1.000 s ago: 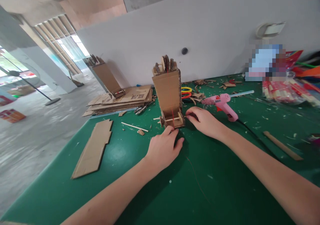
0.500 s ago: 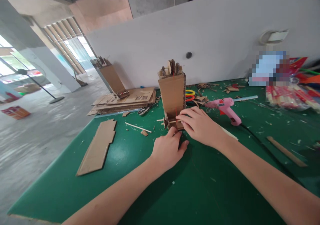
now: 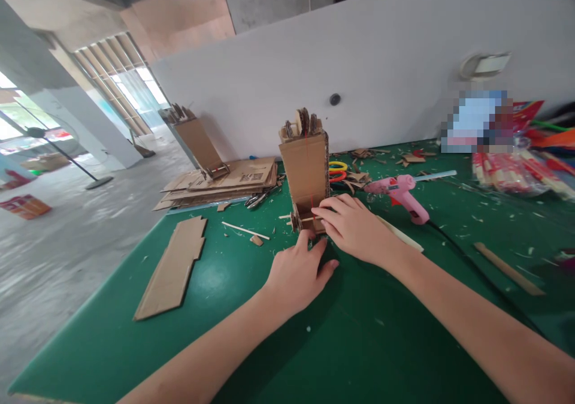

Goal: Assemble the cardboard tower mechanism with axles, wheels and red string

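An upright cardboard model (image 3: 305, 167) stands on the green table, with cardboard discs (image 3: 302, 122) at its top and a red thread running down its front. A thin wooden stick (image 3: 308, 219) crosses its low box-like base. My left hand (image 3: 299, 272) grips the base's front edge with bent fingers, its thumb spread to the right. At the base's right side, my right hand (image 3: 353, 227) is closed around the wall, its fingertips near the stick and thread. Those fingers hide the stick's right end, so I cannot tell whether they pinch it.
A pink glue gun (image 3: 398, 191) lies to the right, its cord trailing forward. Scissors (image 3: 338, 170) and cardboard scraps are behind my right hand. A cut cardboard piece (image 3: 173, 269) lies left. Behind it, a second cardboard model (image 3: 200, 143) stands on stacked sheets (image 3: 247, 179).
The whole view has shifted slightly, so things sit a little further left. Both hands stay at the model's base, with hardly any movement of the fingers.
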`<state>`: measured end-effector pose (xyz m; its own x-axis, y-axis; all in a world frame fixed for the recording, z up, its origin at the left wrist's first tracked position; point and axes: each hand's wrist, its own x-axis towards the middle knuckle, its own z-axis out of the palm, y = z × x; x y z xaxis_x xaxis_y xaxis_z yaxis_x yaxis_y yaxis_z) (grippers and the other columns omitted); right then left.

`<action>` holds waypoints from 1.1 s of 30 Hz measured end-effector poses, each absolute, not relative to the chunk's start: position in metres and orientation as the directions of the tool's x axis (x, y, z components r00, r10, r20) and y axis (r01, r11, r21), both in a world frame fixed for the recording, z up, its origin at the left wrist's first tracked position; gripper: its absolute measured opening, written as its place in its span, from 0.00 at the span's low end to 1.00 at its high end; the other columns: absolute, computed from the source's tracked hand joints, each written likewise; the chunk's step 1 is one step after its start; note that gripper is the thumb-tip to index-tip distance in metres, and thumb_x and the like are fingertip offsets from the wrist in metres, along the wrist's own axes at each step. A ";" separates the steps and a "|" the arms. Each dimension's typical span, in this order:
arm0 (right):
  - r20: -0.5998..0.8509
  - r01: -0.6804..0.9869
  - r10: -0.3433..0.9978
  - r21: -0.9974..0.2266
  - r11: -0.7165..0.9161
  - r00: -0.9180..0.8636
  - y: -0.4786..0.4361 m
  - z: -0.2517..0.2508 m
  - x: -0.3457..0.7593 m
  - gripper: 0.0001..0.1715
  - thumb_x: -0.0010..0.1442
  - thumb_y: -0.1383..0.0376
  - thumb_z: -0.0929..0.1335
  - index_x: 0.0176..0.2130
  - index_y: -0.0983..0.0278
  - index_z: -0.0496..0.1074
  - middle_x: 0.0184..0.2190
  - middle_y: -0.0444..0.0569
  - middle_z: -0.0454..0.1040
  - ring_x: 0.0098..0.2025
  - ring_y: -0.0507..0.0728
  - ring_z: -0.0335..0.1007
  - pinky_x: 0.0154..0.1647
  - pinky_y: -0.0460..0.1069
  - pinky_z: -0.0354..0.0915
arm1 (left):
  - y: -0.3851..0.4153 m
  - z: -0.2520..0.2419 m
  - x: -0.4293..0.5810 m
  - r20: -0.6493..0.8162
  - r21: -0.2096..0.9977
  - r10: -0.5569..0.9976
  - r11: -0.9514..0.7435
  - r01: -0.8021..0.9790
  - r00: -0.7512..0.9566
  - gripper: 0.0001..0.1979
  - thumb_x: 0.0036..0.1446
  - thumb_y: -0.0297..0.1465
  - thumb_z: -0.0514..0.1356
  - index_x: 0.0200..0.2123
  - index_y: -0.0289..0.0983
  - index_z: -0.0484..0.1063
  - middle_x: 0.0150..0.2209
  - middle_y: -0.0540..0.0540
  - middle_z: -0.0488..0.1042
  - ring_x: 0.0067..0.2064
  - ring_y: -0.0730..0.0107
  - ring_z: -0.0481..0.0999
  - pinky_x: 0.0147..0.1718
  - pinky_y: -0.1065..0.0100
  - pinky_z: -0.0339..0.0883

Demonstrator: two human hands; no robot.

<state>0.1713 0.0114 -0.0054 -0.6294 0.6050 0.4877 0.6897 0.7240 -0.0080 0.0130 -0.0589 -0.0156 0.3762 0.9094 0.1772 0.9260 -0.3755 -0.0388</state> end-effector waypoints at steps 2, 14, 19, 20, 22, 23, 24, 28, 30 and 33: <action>0.488 0.687 0.602 -0.007 0.726 -0.631 0.011 -0.005 0.171 0.21 0.63 0.68 0.57 0.52 0.66 0.67 0.46 0.54 0.69 0.48 0.59 0.59 0.46 0.55 0.59 | -0.062 -0.007 0.009 0.197 -0.049 0.895 -0.399 0.916 0.400 0.18 0.62 0.44 0.43 0.45 0.43 0.66 0.46 0.46 0.65 0.29 0.69 0.73 0.20 0.68 0.64; 0.564 0.725 0.582 0.045 0.687 -0.586 0.003 -0.004 0.172 0.14 0.61 0.66 0.59 0.41 0.66 0.70 0.42 0.54 0.69 0.45 0.59 0.61 0.43 0.53 0.58 | -0.015 0.036 -0.011 0.409 -0.175 0.758 -0.482 0.859 0.508 0.10 0.59 0.35 0.54 0.43 0.41 0.69 0.41 0.48 0.73 0.45 0.61 0.65 0.43 0.59 0.59; 0.466 0.768 0.667 0.044 0.639 -0.581 -0.012 -0.002 0.169 0.12 0.61 0.63 0.59 0.34 0.64 0.69 0.28 0.48 0.73 0.30 0.55 0.67 0.27 0.49 0.53 | -0.003 0.038 -0.014 0.319 -0.134 0.740 -0.584 0.801 0.592 0.15 0.60 0.27 0.49 0.47 0.42 0.69 0.44 0.49 0.73 0.46 0.64 0.67 0.43 0.61 0.60; 0.435 0.783 0.694 0.041 0.621 -0.574 -0.014 -0.003 0.168 0.13 0.61 0.62 0.59 0.35 0.64 0.70 0.27 0.48 0.74 0.28 0.55 0.68 0.24 0.49 0.51 | 0.001 0.040 -0.015 0.298 -0.118 0.733 -0.608 0.785 0.612 0.16 0.61 0.26 0.48 0.47 0.41 0.69 0.45 0.49 0.73 0.46 0.65 0.67 0.44 0.61 0.61; 0.385 0.819 0.746 0.044 0.573 -0.543 -0.016 -0.006 0.163 0.17 0.63 0.59 0.57 0.37 0.63 0.70 0.26 0.48 0.75 0.26 0.56 0.70 0.22 0.49 0.48 | 0.008 0.043 -0.015 0.249 -0.094 0.716 -0.653 0.752 0.653 0.16 0.61 0.26 0.46 0.47 0.40 0.69 0.45 0.48 0.74 0.45 0.67 0.69 0.45 0.63 0.62; 0.367 0.834 0.767 0.045 0.550 -0.526 -0.016 -0.007 0.161 0.18 0.63 0.58 0.56 0.37 0.63 0.70 0.26 0.48 0.75 0.25 0.56 0.70 0.22 0.49 0.48 | 0.012 0.045 -0.015 0.227 -0.089 0.711 -0.665 0.742 0.665 0.17 0.61 0.26 0.46 0.47 0.39 0.70 0.44 0.48 0.74 0.45 0.67 0.70 0.45 0.63 0.62; 0.350 0.848 0.787 0.044 0.528 -0.508 -0.015 -0.008 0.158 0.20 0.63 0.57 0.56 0.37 0.63 0.71 0.25 0.49 0.75 0.25 0.57 0.71 0.22 0.49 0.48 | 0.015 0.046 -0.014 0.210 -0.089 0.713 -0.668 0.739 0.669 0.17 0.61 0.26 0.45 0.47 0.39 0.70 0.43 0.47 0.74 0.44 0.67 0.71 0.45 0.63 0.63; 0.295 0.877 0.832 0.051 0.478 -0.471 -0.013 -0.011 0.150 0.20 0.64 0.60 0.55 0.35 0.65 0.71 0.25 0.52 0.76 0.26 0.59 0.73 0.22 0.49 0.52 | 0.023 0.048 -0.012 0.185 -0.087 0.754 -0.626 0.775 0.630 0.18 0.62 0.27 0.44 0.48 0.39 0.70 0.44 0.48 0.75 0.46 0.66 0.72 0.45 0.63 0.65; 0.277 0.875 0.834 0.058 0.481 -0.477 -0.012 -0.012 0.149 0.20 0.65 0.62 0.54 0.37 0.65 0.71 0.26 0.53 0.76 0.27 0.58 0.73 0.23 0.49 0.54 | 0.024 0.048 -0.012 0.178 -0.086 0.769 -0.610 0.788 0.615 0.18 0.62 0.27 0.45 0.48 0.39 0.70 0.45 0.48 0.75 0.46 0.66 0.72 0.45 0.63 0.65; 0.260 0.870 0.834 0.053 0.491 -0.486 -0.011 -0.016 0.149 0.19 0.64 0.63 0.55 0.39 0.65 0.70 0.26 0.53 0.76 0.28 0.58 0.74 0.24 0.49 0.57 | 0.025 0.046 -0.013 0.178 -0.088 0.781 -0.593 0.800 0.598 0.18 0.61 0.28 0.45 0.47 0.39 0.71 0.45 0.49 0.75 0.46 0.66 0.72 0.46 0.64 0.65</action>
